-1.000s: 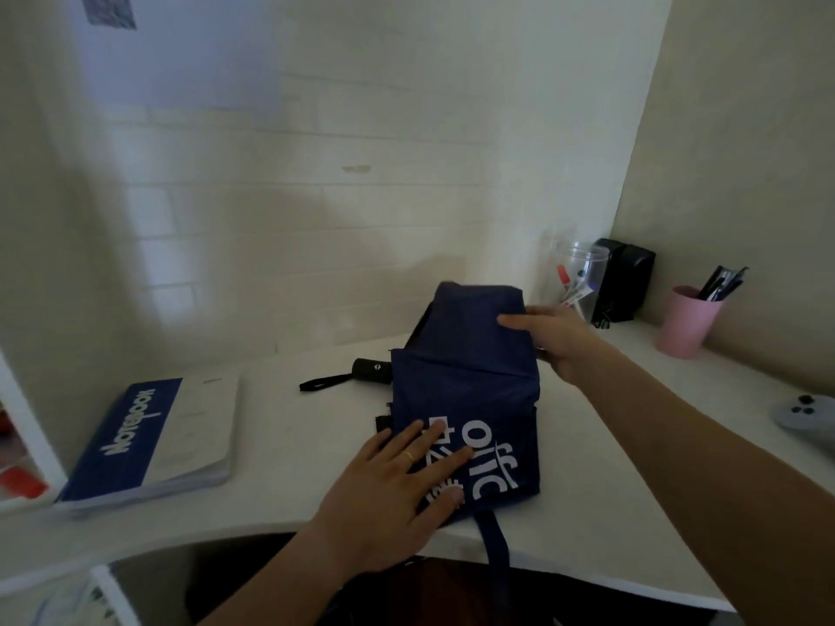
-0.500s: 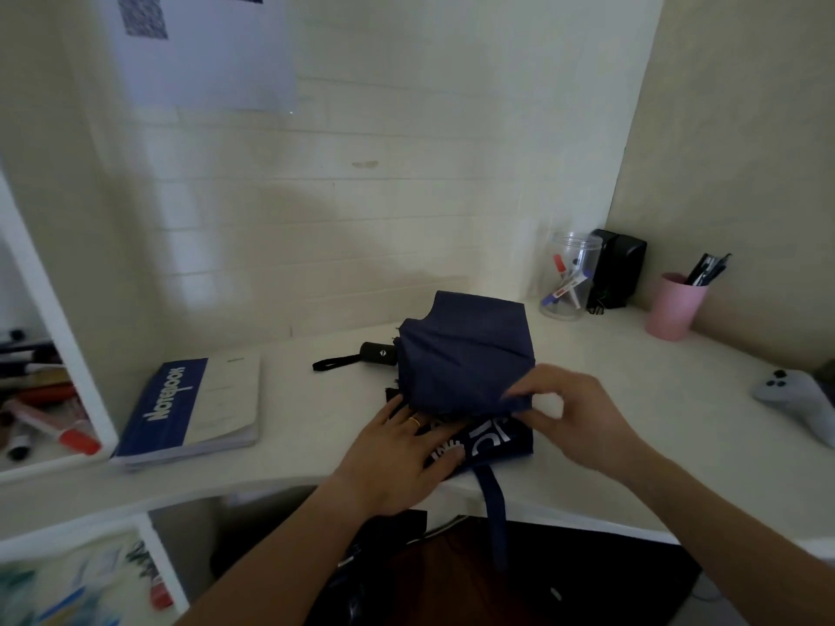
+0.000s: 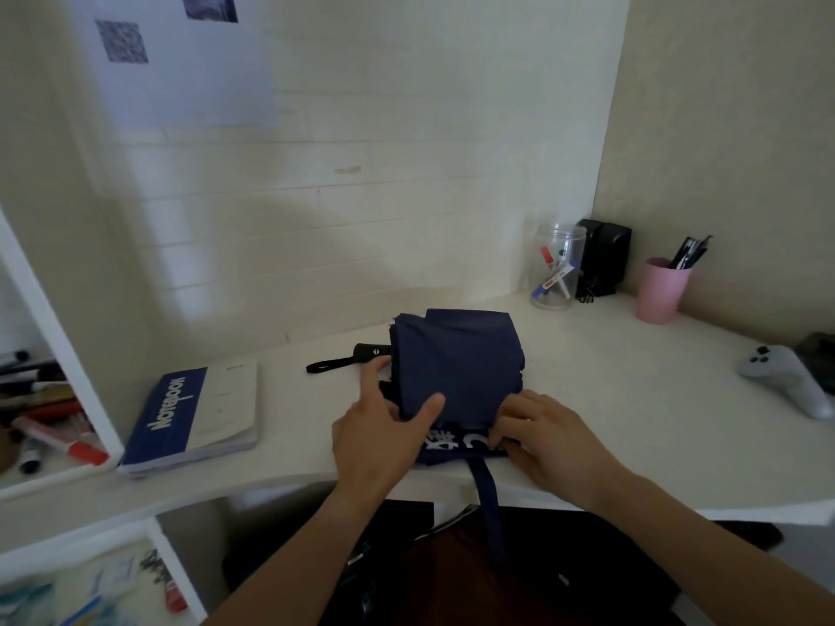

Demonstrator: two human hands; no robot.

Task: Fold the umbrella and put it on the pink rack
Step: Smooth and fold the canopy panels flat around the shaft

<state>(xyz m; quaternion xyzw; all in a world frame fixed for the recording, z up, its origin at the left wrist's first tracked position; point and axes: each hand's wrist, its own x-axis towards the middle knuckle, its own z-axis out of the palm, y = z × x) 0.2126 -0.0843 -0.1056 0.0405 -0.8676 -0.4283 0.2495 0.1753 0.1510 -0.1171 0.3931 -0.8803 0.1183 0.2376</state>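
Note:
The navy umbrella [image 3: 456, 359] lies on the white desk [image 3: 632, 408], its canopy folded into a flat bundle with white print near the front edge. Its black handle [image 3: 370, 352] and wrist loop [image 3: 327, 365] stick out to the left. My left hand [image 3: 379, 440] grips the bundle's left edge, thumb on top of the cloth. My right hand [image 3: 551, 440] pinches the fabric at the front right corner. A navy closing strap [image 3: 488, 494] hangs over the desk edge. No pink rack shows in this view.
A blue notebook [image 3: 194, 417] lies at the left. A clear jar [image 3: 558, 268], a black speaker [image 3: 605, 257] and a pink pen cup [image 3: 659, 291] stand in the back right corner. A grey controller [image 3: 786, 379] lies far right. A shelf with markers [image 3: 45, 422] is at the left.
My right hand pulled the far flap of the canopy toward me and now pinches it at the front. My left hand shifted from pressing the printed part to gripping the left edge.

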